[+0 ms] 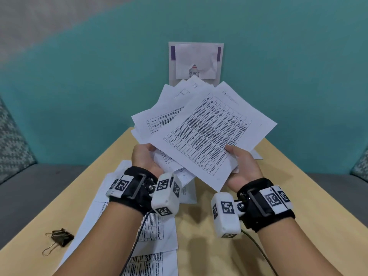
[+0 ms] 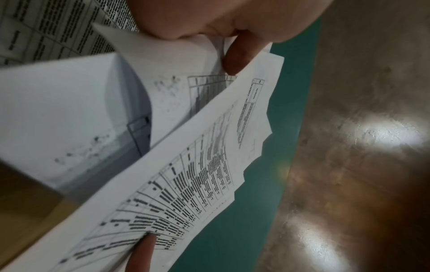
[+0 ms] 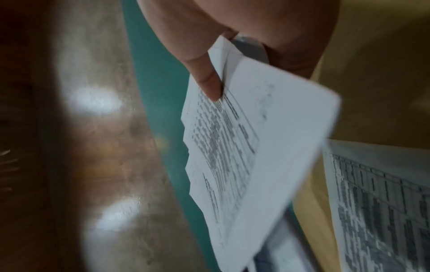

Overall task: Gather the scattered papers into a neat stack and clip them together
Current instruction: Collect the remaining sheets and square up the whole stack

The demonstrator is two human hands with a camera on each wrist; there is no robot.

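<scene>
A fanned, uneven bundle of printed papers (image 1: 201, 128) is held above the wooden table (image 1: 278, 196). My left hand (image 1: 146, 158) grips the bundle's near left edge, fingers curled round the sheets (image 2: 204, 174). My right hand (image 1: 242, 166) holds the near right edge, its thumb pressing on the top sheet (image 3: 267, 147). More printed sheets (image 1: 153, 232) lie flat on the table beneath my left forearm. A black binder clip (image 1: 59, 239) with gold wire handles lies near the table's front left edge.
A paper notice (image 1: 196, 62) hangs on the teal wall behind the table. One sheet's corner (image 1: 256, 155) shows on the table past my right hand. Grey seating flanks the table on both sides.
</scene>
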